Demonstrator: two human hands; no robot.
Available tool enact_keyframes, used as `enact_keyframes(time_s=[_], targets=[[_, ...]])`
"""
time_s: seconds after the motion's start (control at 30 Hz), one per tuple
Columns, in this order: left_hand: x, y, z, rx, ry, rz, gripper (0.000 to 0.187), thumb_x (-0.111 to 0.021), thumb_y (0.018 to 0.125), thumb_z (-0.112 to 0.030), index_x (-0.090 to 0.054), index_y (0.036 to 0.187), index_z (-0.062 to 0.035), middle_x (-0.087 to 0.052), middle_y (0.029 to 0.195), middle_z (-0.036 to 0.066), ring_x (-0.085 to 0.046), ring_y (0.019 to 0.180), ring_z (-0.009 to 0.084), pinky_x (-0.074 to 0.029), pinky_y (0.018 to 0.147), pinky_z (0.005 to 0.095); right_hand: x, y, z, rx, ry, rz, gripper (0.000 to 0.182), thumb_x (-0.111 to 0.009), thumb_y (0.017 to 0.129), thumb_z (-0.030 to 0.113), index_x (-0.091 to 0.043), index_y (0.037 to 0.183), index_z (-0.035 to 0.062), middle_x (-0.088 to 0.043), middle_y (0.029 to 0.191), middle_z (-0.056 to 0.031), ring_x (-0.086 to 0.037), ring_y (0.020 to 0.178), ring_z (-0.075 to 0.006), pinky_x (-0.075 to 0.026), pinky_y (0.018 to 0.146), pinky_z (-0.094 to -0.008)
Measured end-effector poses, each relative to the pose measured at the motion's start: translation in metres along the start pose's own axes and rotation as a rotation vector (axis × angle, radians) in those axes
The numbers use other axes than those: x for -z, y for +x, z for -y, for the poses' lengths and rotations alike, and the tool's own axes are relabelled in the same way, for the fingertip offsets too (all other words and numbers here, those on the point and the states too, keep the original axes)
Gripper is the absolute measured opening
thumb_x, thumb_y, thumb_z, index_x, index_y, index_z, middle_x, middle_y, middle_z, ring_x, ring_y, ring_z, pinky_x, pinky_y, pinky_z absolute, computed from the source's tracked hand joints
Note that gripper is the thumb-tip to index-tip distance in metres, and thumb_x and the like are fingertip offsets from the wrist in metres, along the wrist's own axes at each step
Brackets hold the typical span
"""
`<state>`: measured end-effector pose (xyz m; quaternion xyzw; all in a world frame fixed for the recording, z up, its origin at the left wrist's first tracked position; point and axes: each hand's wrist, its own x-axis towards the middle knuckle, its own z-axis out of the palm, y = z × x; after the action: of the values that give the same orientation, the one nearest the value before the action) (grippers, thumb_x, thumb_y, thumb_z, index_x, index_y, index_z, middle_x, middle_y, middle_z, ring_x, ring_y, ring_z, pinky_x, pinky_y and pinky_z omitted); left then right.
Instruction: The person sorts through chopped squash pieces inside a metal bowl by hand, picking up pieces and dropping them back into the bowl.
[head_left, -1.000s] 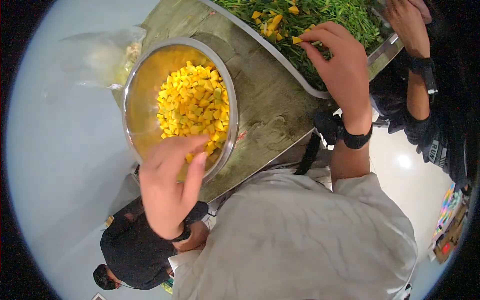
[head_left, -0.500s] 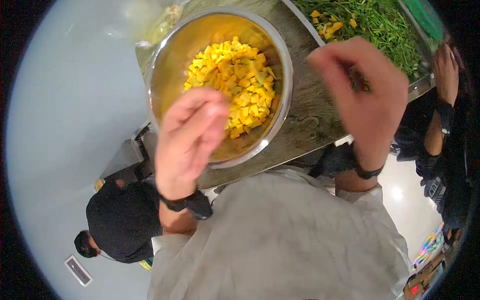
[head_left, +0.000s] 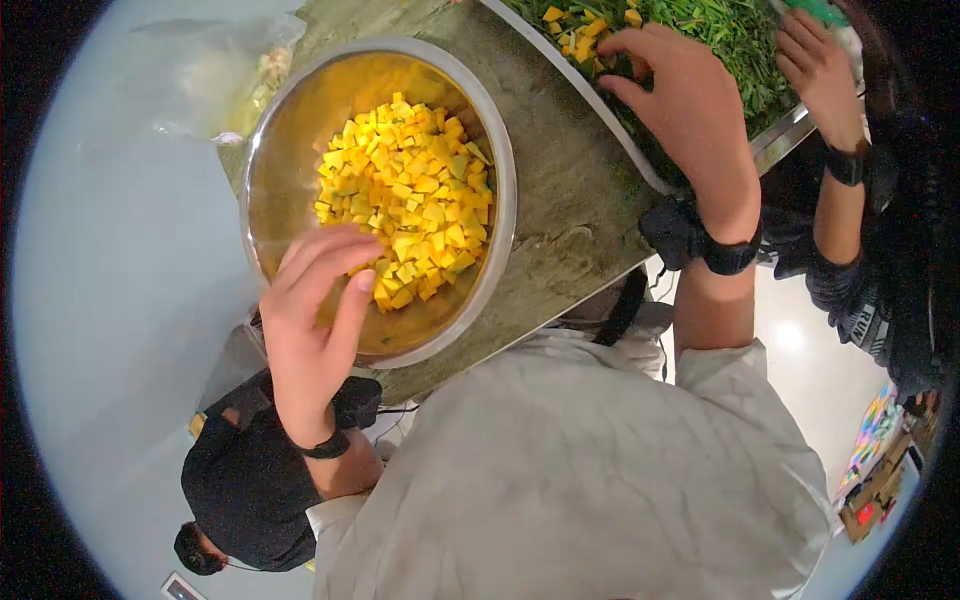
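Note:
A wide metal bowl [head_left: 505, 200] holds a heap of small yellow-orange cubes [head_left: 425, 190], a few with greenish faces; they look like diced pumpkin. My left hand [head_left: 320, 305] hangs over the bowl's near left side, fingers curved and thumb apart, with nothing visible in it. At the upper right, my right hand [head_left: 690, 105] is over a tray [head_left: 625, 150] of chopped greens [head_left: 700, 25]. Its thumb and forefinger are spread beside a small group of yellow cubes [head_left: 580, 35] lying among the greens. I see nothing held between them.
The bowl and tray stand on a grey-brown stone-like table [head_left: 560, 215]. Another person's hand [head_left: 820, 75] rests at the tray's right side, near something green [head_left: 825, 12]. A clear plastic bag [head_left: 225, 90] lies at upper left. A person in black [head_left: 245, 480] is at lower left.
My right hand has moved up and left, from above the tray's near edge to the yellow cubes there. My left hand has shifted down and left, its fingers spreading. The view has shifted.

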<state>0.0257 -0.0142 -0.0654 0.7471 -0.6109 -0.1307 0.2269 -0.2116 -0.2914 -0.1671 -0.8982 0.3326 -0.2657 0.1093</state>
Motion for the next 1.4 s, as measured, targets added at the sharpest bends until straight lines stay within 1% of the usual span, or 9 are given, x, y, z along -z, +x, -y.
enact_keyframes(time_s=[0.17, 0.27, 0.37, 0.47, 0.57, 0.67, 0.77, 1.17, 1.4], targets=[[-0.008, -0.004, -0.001, 0.072, 0.023, -0.069, 0.014, -0.068, 0.096, -0.002, -0.075, 0.108, 0.0003, -0.076, 0.103, 0.015, -0.073, 0.096, 0.0300, -0.055, 0.089, 0.0353, -0.007, -0.002, 0.011, -0.023, 0.027, -0.049, 0.024, -0.079, 0.089, 0.021, -0.076, 0.112, 0.0137, -0.065, 0.087, -0.0082, -0.066, 0.080, -0.0293, -0.053, 0.072, -0.0417], [-0.013, -0.003, 0.005, 0.054, -0.030, -0.095, 0.013, -0.069, 0.096, -0.003, -0.074, 0.108, 0.0000, -0.075, 0.100, 0.015, -0.073, 0.094, 0.0300, -0.055, 0.087, 0.0349, -0.006, -0.001, 0.011, -0.143, -0.074, -0.001, 0.021, -0.078, 0.091, 0.022, -0.076, 0.110, 0.0141, -0.066, 0.088, -0.0082, -0.066, 0.079, -0.0290, -0.053, 0.072, -0.0419], [-0.014, -0.007, 0.007, 0.091, -0.043, -0.082, 0.013, -0.068, 0.100, -0.007, -0.076, 0.108, -0.0004, -0.078, 0.103, 0.014, -0.073, 0.096, 0.0251, -0.054, 0.090, 0.0343, -0.006, -0.001, 0.009, -0.069, -0.105, 0.007, 0.019, -0.078, 0.091, 0.023, -0.077, 0.108, 0.0138, -0.067, 0.091, -0.0079, -0.067, 0.080, -0.0292, -0.054, 0.073, -0.0420], [-0.014, -0.011, 0.011, 0.067, -0.039, -0.086, 0.013, -0.069, 0.096, -0.004, -0.075, 0.107, -0.0006, -0.075, 0.098, 0.016, -0.073, 0.093, 0.0304, -0.055, 0.085, 0.0354, 0.000, -0.001, 0.013, 0.032, -0.100, -0.077, 0.018, -0.078, 0.092, 0.022, -0.077, 0.107, 0.0133, -0.068, 0.095, -0.0073, -0.068, 0.083, -0.0288, -0.055, 0.073, -0.0412], [-0.012, -0.011, 0.007, 0.081, -0.020, -0.093, 0.013, -0.068, 0.100, -0.007, -0.077, 0.105, -0.0001, -0.077, 0.099, 0.013, -0.072, 0.093, 0.0241, -0.054, 0.087, 0.0345, 0.001, 0.001, 0.016, 0.044, -0.061, -0.173, 0.017, -0.078, 0.092, 0.022, -0.076, 0.105, 0.0120, -0.070, 0.100, -0.0065, -0.069, 0.081, -0.0291, -0.055, 0.072, -0.0398], [-0.011, -0.010, 0.004, 0.075, -0.007, -0.136, 0.013, -0.067, 0.099, -0.007, -0.076, 0.104, 0.0006, -0.077, 0.097, 0.012, -0.071, 0.090, 0.0234, -0.054, 0.084, 0.0342, 0.004, -0.001, 0.018, -0.061, -0.001, -0.172, 0.019, -0.078, 0.090, 0.028, -0.076, 0.102, 0.0123, -0.072, 0.096, -0.0119, -0.071, 0.092, -0.0372, -0.057, 0.077, -0.0462], [-0.009, -0.012, 0.000, 0.069, -0.059, -0.139, 0.012, -0.067, 0.099, -0.006, -0.076, 0.103, 0.0011, -0.076, 0.096, 0.013, -0.070, 0.087, 0.0228, -0.053, 0.082, 0.0332, 0.003, -0.003, 0.014, -0.076, 0.000, -0.124, 0.021, -0.078, 0.091, 0.030, -0.075, 0.100, 0.0112, -0.072, 0.097, -0.0126, -0.071, 0.090, -0.0371, -0.057, 0.076, -0.0453], [-0.014, -0.016, 0.002, 0.023, -0.114, -0.147, 0.010, -0.070, 0.094, 0.001, -0.076, 0.102, -0.0004, -0.075, 0.094, 0.013, -0.072, 0.084, 0.0258, -0.054, 0.078, 0.0329, -0.001, -0.010, 0.010, -0.175, 0.193, -0.147, 0.020, -0.078, 0.091, 0.018, -0.077, 0.110, 0.0122, -0.076, 0.100, -0.0128, -0.072, 0.087, -0.0384, -0.058, 0.076, -0.0422], [-0.016, -0.013, 0.002, 0.025, -0.123, -0.140, 0.010, -0.070, 0.094, 0.000, -0.076, 0.103, -0.0001, -0.075, 0.094, 0.013, -0.072, 0.085, 0.0253, -0.054, 0.078, 0.0323, -0.008, -0.012, -0.002, -0.114, 0.033, -0.151, 0.020, -0.076, 0.091, 0.016, -0.078, 0.111, 0.0130, -0.075, 0.102, -0.0122, -0.073, 0.083, -0.0339, -0.058, 0.075, -0.0419]])
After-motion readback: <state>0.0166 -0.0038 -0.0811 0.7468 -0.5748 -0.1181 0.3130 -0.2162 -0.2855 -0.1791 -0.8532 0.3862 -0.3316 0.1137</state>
